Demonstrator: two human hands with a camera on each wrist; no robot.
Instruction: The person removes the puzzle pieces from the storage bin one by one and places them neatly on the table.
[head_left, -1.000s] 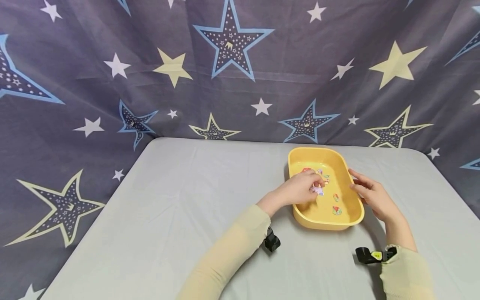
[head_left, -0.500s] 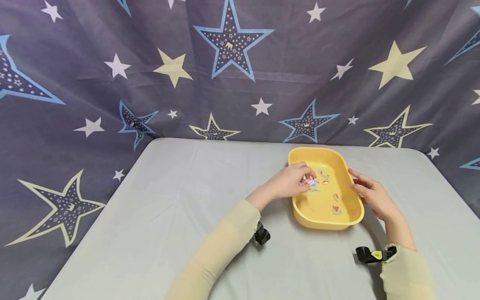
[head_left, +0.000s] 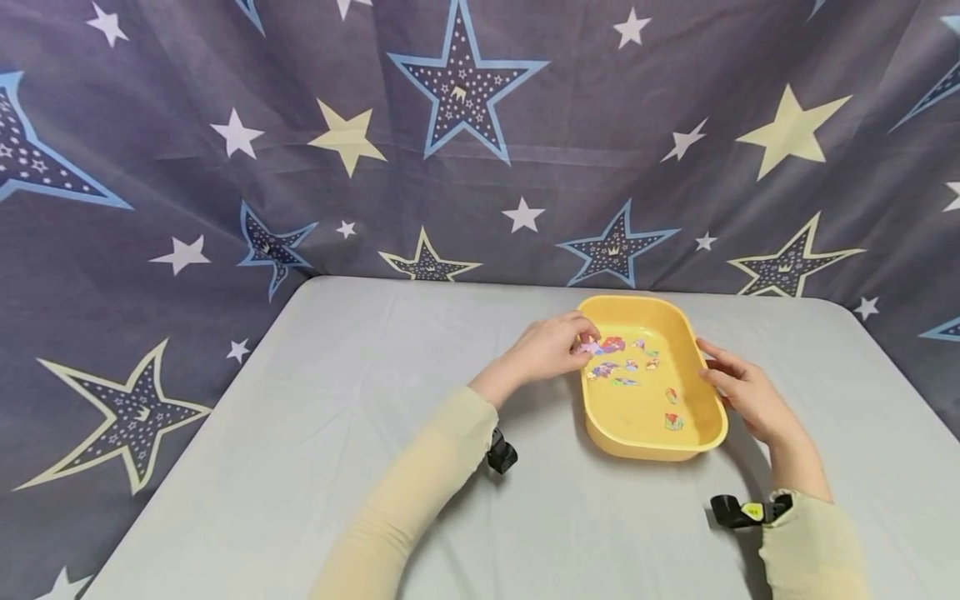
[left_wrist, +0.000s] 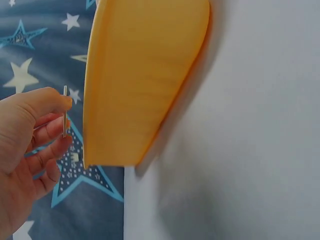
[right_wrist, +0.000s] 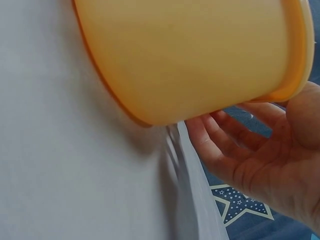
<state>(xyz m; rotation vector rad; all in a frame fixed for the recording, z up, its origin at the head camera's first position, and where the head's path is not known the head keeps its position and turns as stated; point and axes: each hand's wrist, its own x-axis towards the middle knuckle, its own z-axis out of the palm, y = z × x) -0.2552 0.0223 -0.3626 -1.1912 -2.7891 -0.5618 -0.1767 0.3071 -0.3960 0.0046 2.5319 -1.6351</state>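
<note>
Carried leftward since the earlier frames, the left hand [head_left: 551, 346] is now placed at the left rim of the yellow tray [head_left: 637, 421], and a thin purple piece [head_left: 589, 347] is brought along with it. In the left wrist view the piece is seen edge-on, pinched between thumb and fingertips and held above rim level; the other fingers are loosely bent. The right hand [head_left: 750, 402] is laid along the outer right wall, its fingers loosely extended; the tray is touched and seemingly steadied, though whether the rim is pinched cannot be told.

Loose pieces are left lying in the tray: a red piece [head_left: 613, 344] beside the left fingertips, others grouped below it, and a red-green piece [head_left: 673, 422] toward the near right corner. The tray itself is set flat on the table [head_left: 420, 375].

The step in hand is judged to be the removal of one piece from the tray. For the next move, clearance of the rim and a kept pinch appear to be required. The left forearm is reached in diagonally from the lower left, the wrist nearly level; the right is raised more steeply.
</note>
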